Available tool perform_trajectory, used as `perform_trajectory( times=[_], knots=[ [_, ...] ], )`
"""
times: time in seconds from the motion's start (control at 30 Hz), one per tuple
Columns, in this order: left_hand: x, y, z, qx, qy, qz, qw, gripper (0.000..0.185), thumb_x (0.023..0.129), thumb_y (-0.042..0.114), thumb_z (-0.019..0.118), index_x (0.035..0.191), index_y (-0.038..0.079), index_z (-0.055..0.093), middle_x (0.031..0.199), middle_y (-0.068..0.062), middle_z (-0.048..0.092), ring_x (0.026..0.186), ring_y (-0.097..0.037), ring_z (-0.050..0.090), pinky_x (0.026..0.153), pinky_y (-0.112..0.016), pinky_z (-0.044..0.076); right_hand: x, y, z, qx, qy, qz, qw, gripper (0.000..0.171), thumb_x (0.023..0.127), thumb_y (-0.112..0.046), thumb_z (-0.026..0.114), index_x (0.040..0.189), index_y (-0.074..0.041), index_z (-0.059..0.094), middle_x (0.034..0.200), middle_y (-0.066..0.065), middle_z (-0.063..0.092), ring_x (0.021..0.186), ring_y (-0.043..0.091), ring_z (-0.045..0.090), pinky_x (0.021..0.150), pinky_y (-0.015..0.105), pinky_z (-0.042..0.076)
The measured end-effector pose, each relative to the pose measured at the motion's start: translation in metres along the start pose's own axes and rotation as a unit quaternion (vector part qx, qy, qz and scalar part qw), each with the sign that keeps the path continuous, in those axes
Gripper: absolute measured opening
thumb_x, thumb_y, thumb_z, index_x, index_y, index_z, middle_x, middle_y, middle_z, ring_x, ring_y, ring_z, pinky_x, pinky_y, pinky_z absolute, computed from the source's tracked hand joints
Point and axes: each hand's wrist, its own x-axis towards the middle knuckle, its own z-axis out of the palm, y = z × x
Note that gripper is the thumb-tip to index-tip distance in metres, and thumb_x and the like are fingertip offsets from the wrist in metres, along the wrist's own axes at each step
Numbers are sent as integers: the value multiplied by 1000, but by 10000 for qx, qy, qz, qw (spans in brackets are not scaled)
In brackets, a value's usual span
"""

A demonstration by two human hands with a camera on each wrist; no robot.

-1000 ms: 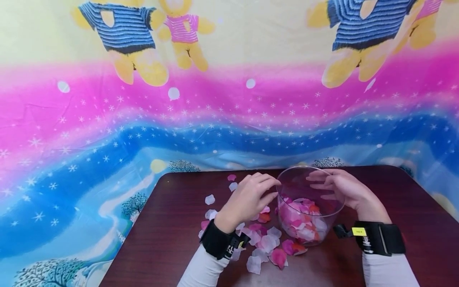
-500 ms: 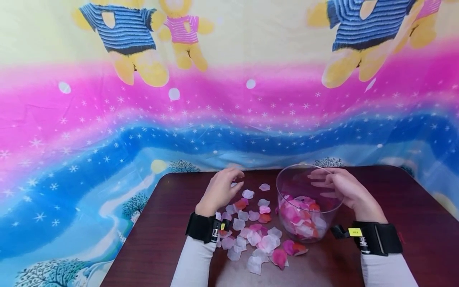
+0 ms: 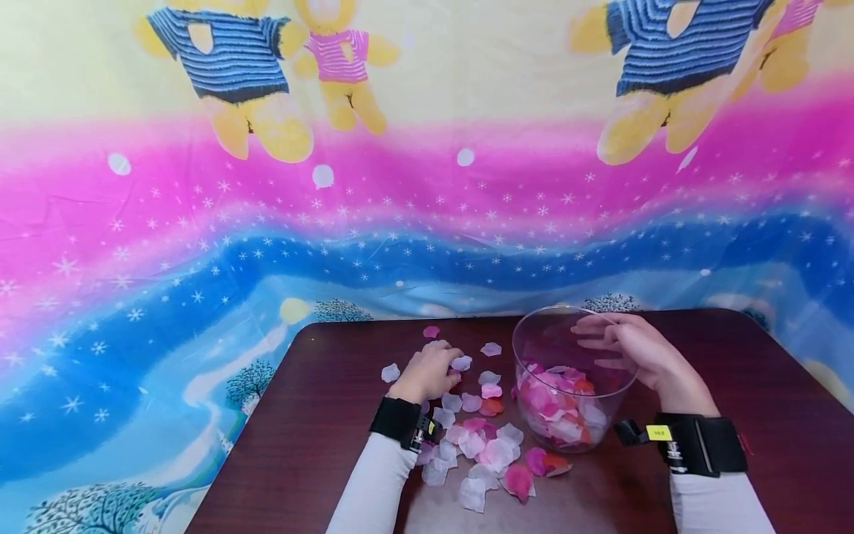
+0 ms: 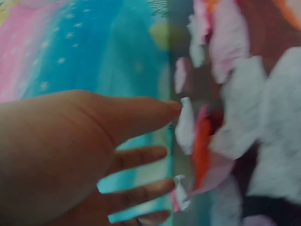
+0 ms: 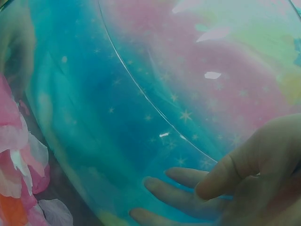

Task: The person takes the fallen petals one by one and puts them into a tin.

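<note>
My left hand point(image 3: 427, 372) is low over loose petals left of a clear container. In the left wrist view the thumb and fingers point(image 4: 141, 193) are extended and spread, the thumb tip next to a white petal point(image 4: 186, 125); whether it touches is unclear. My right hand point(image 3: 643, 352) rests along the right outer side of the clear round container point(image 3: 574, 400), its fingers fairly straight and seen through the wall. Pink, white and orange petals point(image 3: 557, 404) fill the container's lower part. In the right wrist view the thumb point(image 5: 225, 174) lies near the rim.
Loose petals point(image 3: 494, 449) in white, pink and orange lie scattered left of and in front of the container. A few, such as a magenta petal point(image 3: 431, 331), lie farther back. The dark wooden table point(image 3: 287, 445) ends at a printed cloth backdrop point(image 3: 427, 222).
My left hand has moved from the container's rim leftward, then down onto the scattered petals. The right hand and the container have hardly moved.
</note>
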Motion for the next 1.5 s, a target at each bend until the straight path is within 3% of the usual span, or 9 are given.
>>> perform_trajectory(
  times=[0.2,0.37,0.53,0.63,0.97,1.17,1.37,1.5],
  knots=[
    [-3,1,11,-48,-378,-316,9988,32,98,25,69,129,17,69,128,-10,59,118,-29,50,101,-54,45,0,1,1,6,27,3,10000,57,95,1,28,150,4,44,147,22,54,132,45,53,99,54,51],
    [-3,0,11,-242,-327,-211,9989,23,98,21,68,118,12,75,116,-6,63,110,-24,54,96,-50,48,-1,2,2,-28,47,-7,10000,56,96,1,29,149,4,45,147,23,54,131,44,54,97,52,53],
    [-2,-4,7,-524,-210,-99,9984,14,99,16,68,105,9,79,98,-3,67,91,-16,61,84,-36,54,-1,1,2,-44,72,-6,10000,56,96,1,29,149,3,45,147,24,53,133,46,52,98,53,52],
    [-1,-6,4,-738,-137,-85,9971,12,98,13,69,99,8,79,95,-3,68,86,-14,61,79,-32,54,0,1,2,-66,70,2,10000,56,95,1,28,149,3,45,148,24,53,133,46,51,98,53,52],
    [-1,-14,-11,-1097,398,238,9929,12,97,7,68,101,5,79,97,-5,69,83,-13,63,78,-30,55,1,0,2,-86,59,-6,9999,56,96,0,28,149,2,45,148,23,53,133,44,52,99,53,52],
    [-5,-16,-29,-1315,815,486,9868,10,94,7,73,101,3,78,97,-8,69,89,-26,68,80,-35,56,1,0,2,-94,41,-5,9999,56,96,0,28,150,2,44,149,24,52,134,46,51,99,54,51],
    [-12,-11,-48,-1426,1038,602,9825,19,86,11,82,104,4,76,104,-8,69,95,-29,67,82,-36,54,0,0,2,-91,86,-11,9999,55,97,0,28,149,3,45,148,25,52,133,47,52,99,54,52],
    [-16,-2,-61,-1508,1259,767,9775,21,88,13,81,105,3,76,103,-8,68,95,-30,66,84,-39,53,0,0,2,-114,126,-8,9999,55,97,0,29,149,3,45,148,25,52,132,46,52,99,54,52]
  ],
)
